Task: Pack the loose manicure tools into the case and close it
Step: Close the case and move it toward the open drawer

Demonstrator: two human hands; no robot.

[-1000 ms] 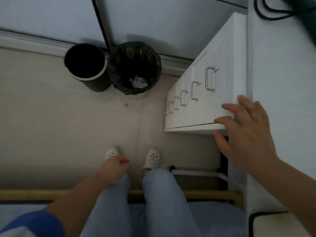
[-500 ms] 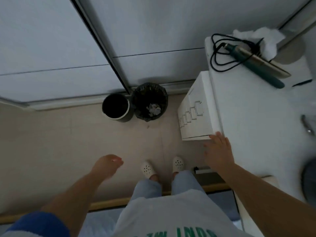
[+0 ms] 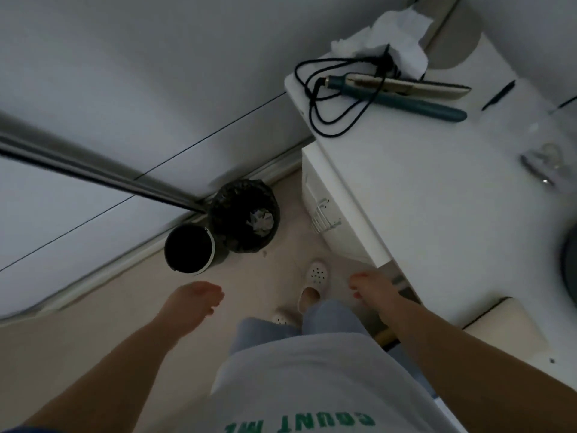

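Note:
On the white table (image 3: 437, 214), near its right edge, lie small shiny metal tools (image 3: 538, 167), too blurred to identify. Further back lies a thin black stick-like tool (image 3: 498, 95). A cream flat item with dark edging (image 3: 505, 326) rests at the table's near edge, and a dark round shape (image 3: 569, 264) is cut off at the right. I cannot tell which of these is the case. My left hand (image 3: 193, 300) hangs over the floor, loosely curled and empty. My right hand (image 3: 373, 292) hangs just below the table's front edge, empty, touching nothing.
A teal hair straightener (image 3: 406, 95) with a coiled black cord and crumpled tissue (image 3: 393, 35) lie at the table's back. A white drawer unit (image 3: 321, 195) stands under the table. Two dark bins (image 3: 243, 217) sit on the floor by the wall.
The view has risen and swung right, showing more of the tabletop. My right hand has come off the drawer unit's corner and dropped beside the table edge. My left hand still hangs.

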